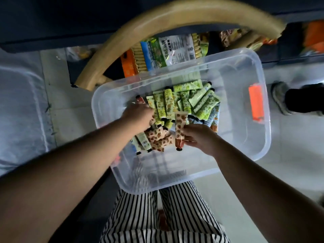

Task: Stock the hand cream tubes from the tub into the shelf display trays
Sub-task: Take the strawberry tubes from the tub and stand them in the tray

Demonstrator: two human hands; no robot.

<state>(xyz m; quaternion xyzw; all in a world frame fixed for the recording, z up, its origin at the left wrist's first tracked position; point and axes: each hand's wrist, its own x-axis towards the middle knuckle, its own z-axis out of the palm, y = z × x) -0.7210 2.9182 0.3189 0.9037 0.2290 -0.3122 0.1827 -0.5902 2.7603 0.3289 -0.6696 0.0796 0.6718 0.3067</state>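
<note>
A clear plastic tub (245,71) with an orange latch sits on the floor in front of me. Inside lies a heap of hand cream tubes: several green ones (185,100) at the far side and several pink spotted ones (157,137) nearer me. My right hand (198,137) pinches one pink spotted tube (180,130) and holds it upright above the heap. My left hand (138,116) reaches down into the pile between the green and pink tubes; its fingertips are hidden among them.
A curved tan basket handle (157,23) arches above the tub, with snack packets (166,51) behind it. A second clear tub (21,109) lies at the left. Another person's shoe (280,97) stands at the right. My striped trousers (157,216) are below.
</note>
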